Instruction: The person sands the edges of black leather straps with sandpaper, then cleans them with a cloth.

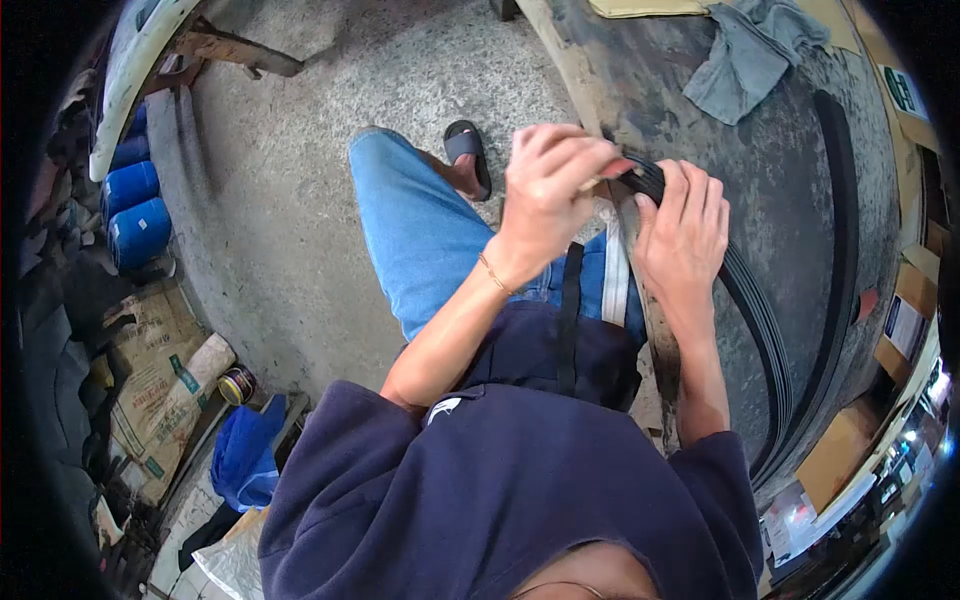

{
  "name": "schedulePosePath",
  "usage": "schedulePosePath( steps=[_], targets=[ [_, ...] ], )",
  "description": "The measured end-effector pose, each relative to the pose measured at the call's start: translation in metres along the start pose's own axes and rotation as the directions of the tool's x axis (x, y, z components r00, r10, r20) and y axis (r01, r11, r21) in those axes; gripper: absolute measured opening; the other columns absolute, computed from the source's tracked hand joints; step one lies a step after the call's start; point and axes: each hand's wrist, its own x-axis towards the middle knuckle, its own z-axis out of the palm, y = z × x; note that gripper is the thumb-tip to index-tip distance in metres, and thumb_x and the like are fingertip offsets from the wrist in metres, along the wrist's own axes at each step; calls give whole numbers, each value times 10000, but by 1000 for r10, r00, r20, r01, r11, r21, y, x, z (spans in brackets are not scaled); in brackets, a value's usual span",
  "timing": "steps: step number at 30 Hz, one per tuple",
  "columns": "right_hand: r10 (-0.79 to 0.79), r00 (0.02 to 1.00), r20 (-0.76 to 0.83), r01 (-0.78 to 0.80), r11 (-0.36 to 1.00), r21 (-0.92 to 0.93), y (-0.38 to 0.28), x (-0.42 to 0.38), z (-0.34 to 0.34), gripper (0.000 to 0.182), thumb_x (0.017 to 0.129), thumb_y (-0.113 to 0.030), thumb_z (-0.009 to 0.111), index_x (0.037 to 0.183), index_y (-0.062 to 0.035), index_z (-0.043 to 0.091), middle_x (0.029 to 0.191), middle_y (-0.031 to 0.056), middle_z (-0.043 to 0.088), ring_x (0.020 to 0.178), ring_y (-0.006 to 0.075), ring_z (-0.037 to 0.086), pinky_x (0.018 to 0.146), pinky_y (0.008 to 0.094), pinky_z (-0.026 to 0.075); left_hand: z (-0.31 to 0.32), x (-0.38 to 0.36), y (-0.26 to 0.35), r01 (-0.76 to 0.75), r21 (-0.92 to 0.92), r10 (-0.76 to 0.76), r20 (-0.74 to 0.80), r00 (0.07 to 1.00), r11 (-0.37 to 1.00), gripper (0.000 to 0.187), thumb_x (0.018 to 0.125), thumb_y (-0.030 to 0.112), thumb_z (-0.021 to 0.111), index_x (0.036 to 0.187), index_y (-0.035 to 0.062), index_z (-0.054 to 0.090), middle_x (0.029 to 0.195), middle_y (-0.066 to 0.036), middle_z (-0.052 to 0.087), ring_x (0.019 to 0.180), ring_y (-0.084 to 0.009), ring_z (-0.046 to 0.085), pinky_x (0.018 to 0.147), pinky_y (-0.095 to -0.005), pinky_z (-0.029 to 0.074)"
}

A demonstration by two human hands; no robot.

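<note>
At the table's near left edge, my left hand (550, 190) is closed in a pinch, with a thin bracelet on its wrist. A small object with a red part (618, 168) shows at its fingertips; its kind is too small to tell. My right hand (685, 220) curls over the end of a bundle of black strips (765, 330) and presses it to the table edge. The red part meets or lies very near the strip ends. From the right hand the bundle curves down across the worn table (680, 110).
A wide black band (838, 190) lies farther right on the table, and a grey cloth (745, 65) at the back. Cardboard boxes (905, 310) line the right side. Blue rolls (140, 230), a paper sack (160, 390) and a blue bag (245, 455) are on the left.
</note>
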Motion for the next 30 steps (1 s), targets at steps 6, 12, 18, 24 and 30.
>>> schedulePosePath(
  steps=[6,12,18,24,30],
  targets=[
    [-8,1000,4,8,1000,8,2,0,3,478,824,-198,746,1241,-56,562,1127,86,596,1023,282,584,833,409,473,-4,4,10,9,67,-14,73,997,998,391,661,-133,657,963,93,758,921,-35,738,948,-255,675,841,-377,505],
    [-10,1000,5,10,999,44,7,-2,7,453,855,-199,709,1253,-44,558,1128,111,599,1036,314,582,848,423,472,-9,10,-2,40,123,-49,72,996,992,361,675,-110,660,966,86,746,900,-34,726,930,-259,662,801,-384,471],
    [7,1000,17,-8,998,63,8,2,5,427,883,-195,681,1259,-36,555,1155,127,599,1065,335,580,872,437,473,-5,1,-14,39,199,-64,120,991,979,330,690,-97,680,968,73,734,865,-36,705,893,-243,666,789,-379,476],
    [-30,999,-41,32,999,35,5,-2,6,457,825,-188,726,1227,-50,560,1092,98,596,992,301,586,821,419,475,-5,2,-10,-11,160,-9,120,993,987,307,710,-105,675,959,65,730,876,-43,710,866,-239,656,750,-384,471],
    [-6,1000,1,6,998,57,5,-2,7,461,864,-196,692,1277,-43,556,1131,111,604,1025,311,590,845,425,474,0,21,7,-98,-22,100,89,991,995,346,756,-104,698,1076,28,721,1029,-131,674,907,-308,653,798,-392,519]
  ],
)
